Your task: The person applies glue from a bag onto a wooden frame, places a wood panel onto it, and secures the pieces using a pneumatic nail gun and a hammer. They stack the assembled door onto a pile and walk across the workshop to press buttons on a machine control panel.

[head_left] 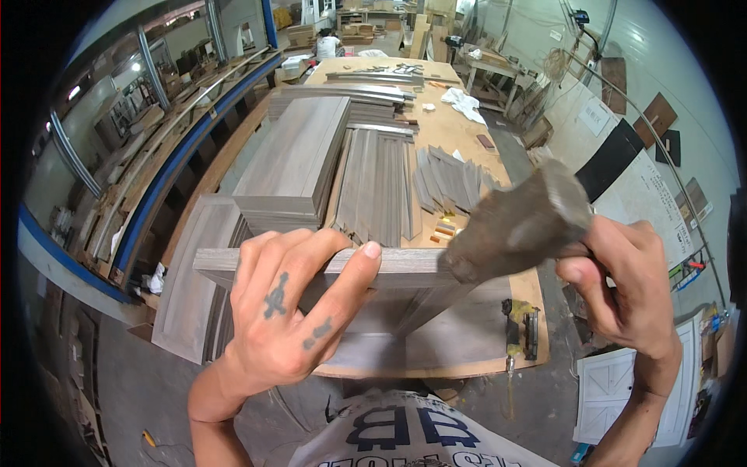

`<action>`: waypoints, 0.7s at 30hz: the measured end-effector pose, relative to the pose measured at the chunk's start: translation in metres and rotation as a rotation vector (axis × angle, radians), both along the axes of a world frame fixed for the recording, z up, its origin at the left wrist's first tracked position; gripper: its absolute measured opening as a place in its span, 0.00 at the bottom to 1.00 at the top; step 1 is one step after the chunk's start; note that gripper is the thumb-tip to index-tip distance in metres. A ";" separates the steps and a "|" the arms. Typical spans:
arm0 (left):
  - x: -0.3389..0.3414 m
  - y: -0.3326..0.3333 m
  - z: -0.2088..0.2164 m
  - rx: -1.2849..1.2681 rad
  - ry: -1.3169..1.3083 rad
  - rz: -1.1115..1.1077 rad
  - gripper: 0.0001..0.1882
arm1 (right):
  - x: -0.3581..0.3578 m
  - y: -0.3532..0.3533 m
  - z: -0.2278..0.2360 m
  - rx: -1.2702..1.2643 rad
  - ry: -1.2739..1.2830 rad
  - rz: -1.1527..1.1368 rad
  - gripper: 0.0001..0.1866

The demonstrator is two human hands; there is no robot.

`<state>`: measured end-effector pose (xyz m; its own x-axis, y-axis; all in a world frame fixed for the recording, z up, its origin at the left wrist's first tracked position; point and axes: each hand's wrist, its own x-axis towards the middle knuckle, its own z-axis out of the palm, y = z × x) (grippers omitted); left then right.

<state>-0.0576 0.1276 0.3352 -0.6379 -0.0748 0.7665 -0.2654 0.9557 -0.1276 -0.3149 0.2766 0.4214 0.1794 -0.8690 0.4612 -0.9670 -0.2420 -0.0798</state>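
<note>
A grey-brown wooden frame stands on edge at the near end of the workbench, its top rail running left to right. My left hand is closed over the left part of that rail, fingers on the far side and thumb along the top. At the right, my right hand grips the short visible part of the handle of a hammer. The heavy, dark metal head is slightly blurred. It overlaps the rail's right end in the picture; whether they touch I cannot tell.
Beyond the frame, the long workbench carries stacked grey panels, wooden strips and thin slats. A yellow-handled screwdriver lies at the near right corner. White panel doors rest low at right. A person is far back.
</note>
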 end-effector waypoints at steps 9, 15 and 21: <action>0.003 -0.001 0.000 -0.005 0.001 0.005 0.26 | -0.002 -0.007 0.010 0.109 0.113 -0.002 0.14; -0.003 -0.003 -0.003 -0.022 0.006 -0.031 0.26 | 0.001 0.011 0.014 -0.183 0.029 -0.107 0.11; 0.002 -0.005 -0.002 -0.043 0.003 -0.006 0.27 | 0.004 -0.011 0.012 -0.026 0.108 -0.110 0.16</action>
<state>-0.0557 0.1224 0.3334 -0.6357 -0.0376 0.7710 -0.2598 0.9510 -0.1678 -0.3111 0.2654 0.4337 0.1332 -0.8742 0.4670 -0.9904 -0.1345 0.0308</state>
